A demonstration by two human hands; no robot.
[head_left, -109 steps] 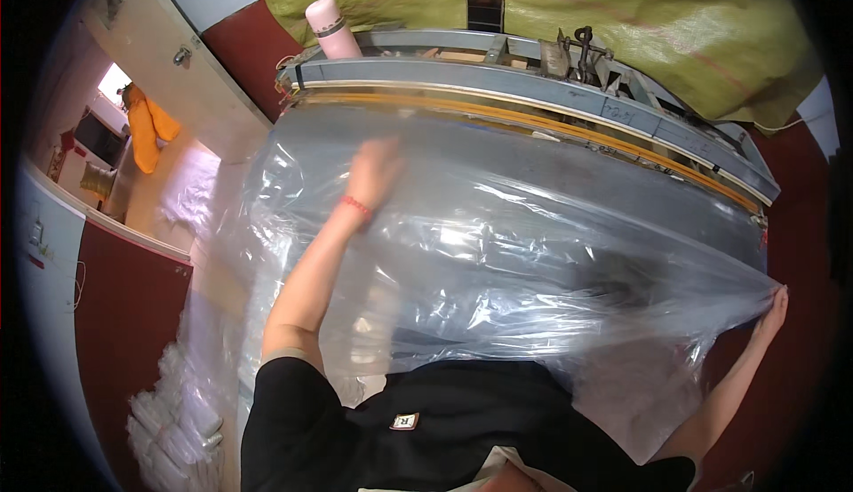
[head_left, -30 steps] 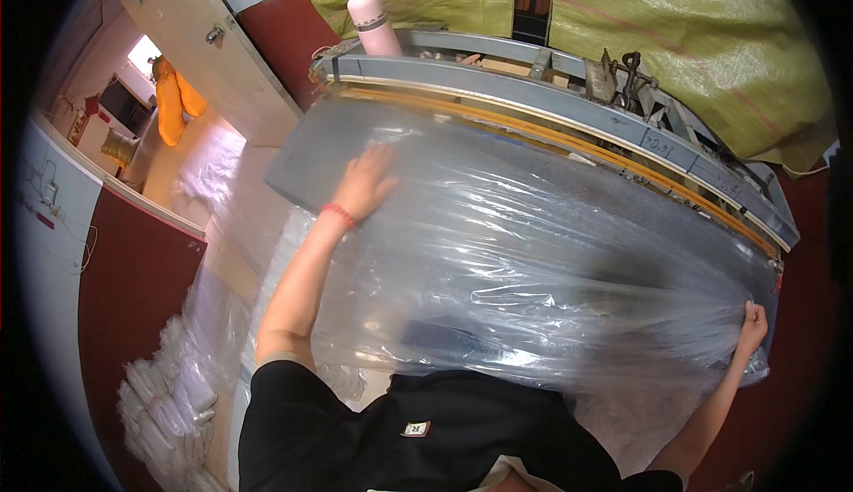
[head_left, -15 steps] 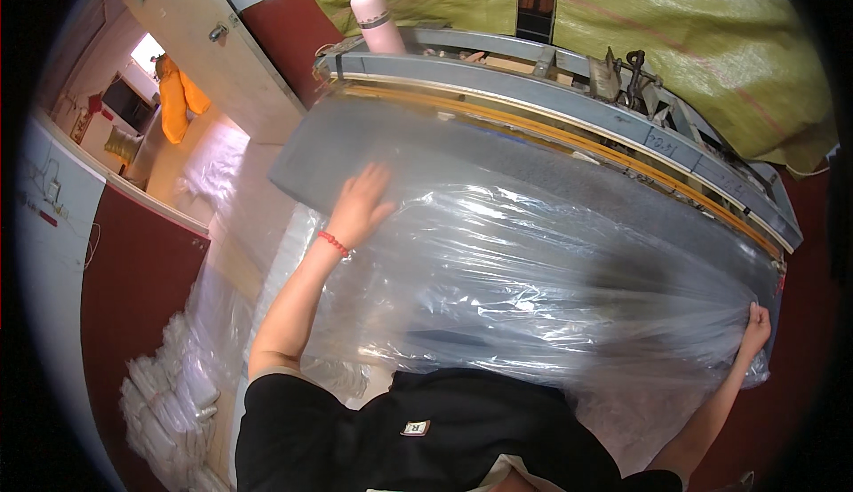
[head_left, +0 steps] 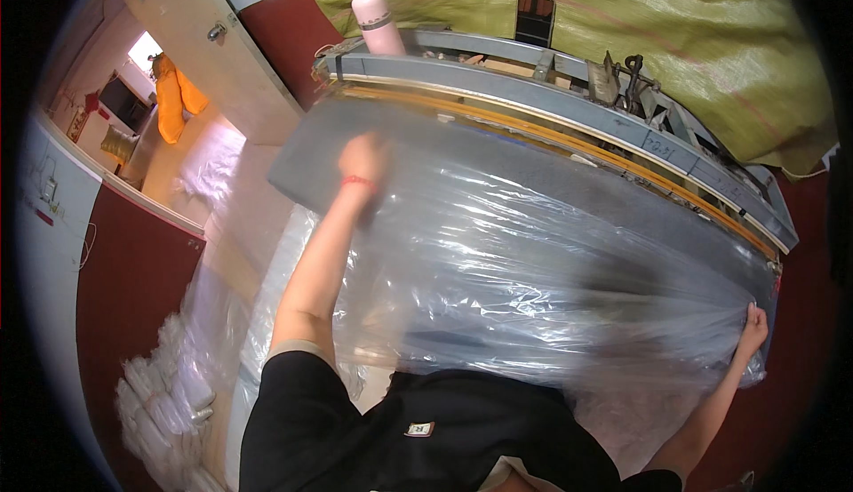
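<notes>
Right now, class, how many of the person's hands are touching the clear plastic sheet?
2. The left hand lies on the clear plastic sheet near its far left end, by the grey bed. The right hand grips the sheet's gathered right end. No other hands show.

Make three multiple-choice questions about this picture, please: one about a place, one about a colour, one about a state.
1. Where does the pink bottle stand?
A. on the far side of the grey machine
B. on the floor
C. in the right hand

2. What colour is the band on the left wrist?
A. blue
B. red
C. white

3. What does the right hand do?
A. hangs free
B. grips the edge of the clear plastic sheet
C. holds a bottle

Answers: 1 A, it rises behind the machine's rail. 2 B, a red band shows. 3 B, its fingers close on the film's corner.
</notes>
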